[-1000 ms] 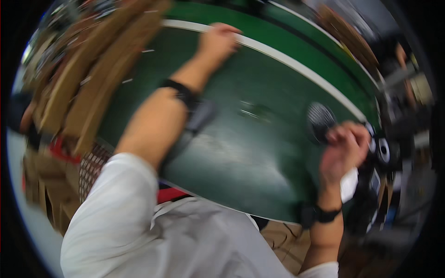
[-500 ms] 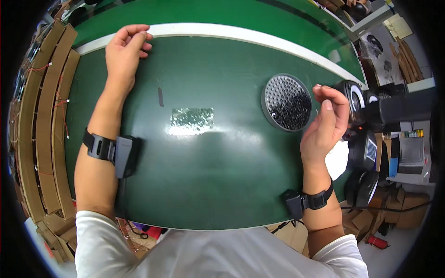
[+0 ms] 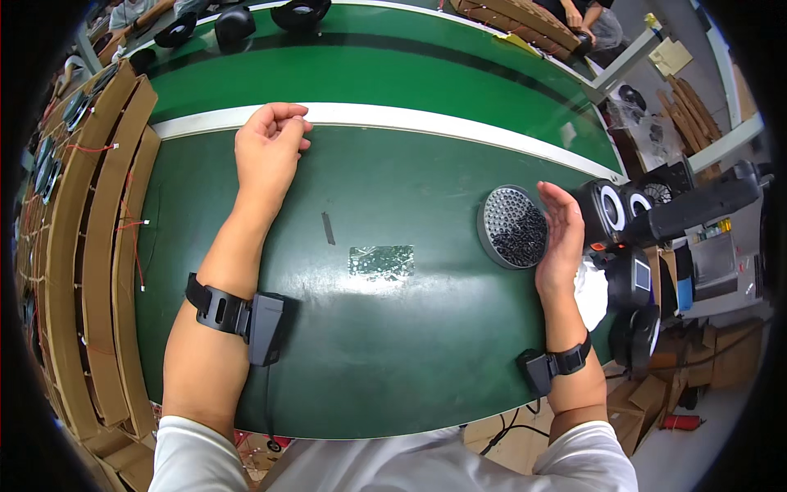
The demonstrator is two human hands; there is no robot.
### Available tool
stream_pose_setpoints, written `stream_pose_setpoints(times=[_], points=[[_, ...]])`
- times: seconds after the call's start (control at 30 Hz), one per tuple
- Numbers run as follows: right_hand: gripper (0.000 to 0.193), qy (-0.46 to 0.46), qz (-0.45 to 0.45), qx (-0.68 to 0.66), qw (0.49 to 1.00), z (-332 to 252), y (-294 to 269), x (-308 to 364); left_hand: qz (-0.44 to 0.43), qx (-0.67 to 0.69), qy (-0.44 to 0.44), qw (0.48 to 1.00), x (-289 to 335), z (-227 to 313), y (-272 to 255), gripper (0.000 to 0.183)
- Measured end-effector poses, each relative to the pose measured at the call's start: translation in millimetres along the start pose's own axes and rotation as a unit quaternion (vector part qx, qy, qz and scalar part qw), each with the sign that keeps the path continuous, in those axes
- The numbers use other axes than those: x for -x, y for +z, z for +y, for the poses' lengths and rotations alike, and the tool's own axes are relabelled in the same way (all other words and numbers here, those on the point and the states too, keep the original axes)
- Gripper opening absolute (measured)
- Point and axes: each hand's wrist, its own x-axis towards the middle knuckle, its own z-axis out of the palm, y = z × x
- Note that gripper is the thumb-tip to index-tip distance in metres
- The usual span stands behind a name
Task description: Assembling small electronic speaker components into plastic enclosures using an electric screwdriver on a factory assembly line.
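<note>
My left hand (image 3: 269,152) is over the far left of the green work table (image 3: 393,344), by the white strip. Its fingers are curled in against the thumb; whether anything small is between them is hidden. Toward the right of the table stands a round grey dish (image 3: 500,209) with a dimpled bottom, holding a heap of small black screws (image 3: 521,235). My right hand (image 3: 562,242) is held upright at the dish's right side, fingers stretched out and nothing seen in it. I cannot tell whether it touches the rim.
Beyond the white strip (image 3: 393,117) runs a green conveyor belt (image 3: 369,70) with black housings (image 3: 235,26) on it. Cardboard trays (image 3: 92,246) line the left. Black speakers with white rings (image 3: 608,205) and a black handle-shaped device (image 3: 705,201) stand at the right. Another person's hands (image 3: 582,16) are far right.
My view has tilted up, showing more of the belt. My right hand has moved closer to the dish and its fingers have straightened. My left hand stays near the same spot.
</note>
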Motion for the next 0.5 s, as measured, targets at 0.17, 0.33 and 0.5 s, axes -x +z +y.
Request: stream_pose_setpoints(times=[0.17, 0.33, 0.5], points=[[0.042, -0.013, -0.051, 0.065, 0.997, 1, -10, -4, -0.011, 0.024, 0.004, 1.000, -4, -5, 3, 0.016], [0.076, -0.012, -0.080, 0.224, 0.971, -5, -13, 18, -0.002, 0.026, 0.005, 1.000, -2, -1, 6, 0.015], [0.106, -0.098, -0.142, 0.394, 0.903, -23, -4, 37, -0.014, 0.008, 0.021, 1.000, 0, -6, 3, 0.016]])
